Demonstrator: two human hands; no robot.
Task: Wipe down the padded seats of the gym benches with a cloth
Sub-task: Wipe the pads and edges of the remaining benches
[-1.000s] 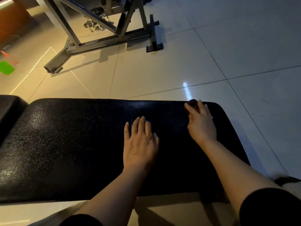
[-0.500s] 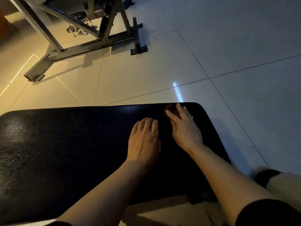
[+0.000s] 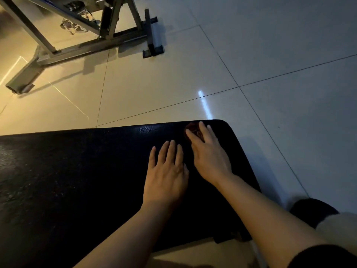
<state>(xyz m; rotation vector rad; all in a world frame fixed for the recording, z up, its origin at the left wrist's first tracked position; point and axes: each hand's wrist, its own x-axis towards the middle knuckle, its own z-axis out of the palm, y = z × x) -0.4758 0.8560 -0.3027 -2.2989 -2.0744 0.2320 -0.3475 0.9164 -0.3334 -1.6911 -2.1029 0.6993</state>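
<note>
A black padded bench seat (image 3: 77, 180) fills the lower left of the head view, its rounded end at the right. My left hand (image 3: 166, 175) lies flat on the pad with straight fingers. Beside it, my right hand (image 3: 208, 153) presses with straight fingers on a small dark reddish cloth (image 3: 192, 129) near the pad's far right corner. Most of the cloth is hidden under the fingers.
A grey metal gym machine frame (image 3: 81, 47) stands on the tiled floor (image 3: 270, 55) at the upper left, with a black foot (image 3: 152, 51) sticking out. Pale tiles stretch to the right of the bench. My knee shows at the lower right.
My right hand with the cloth has slid left along the far edge of the pad, closer to my left hand. The view has shifted, so the bench sits lower.
</note>
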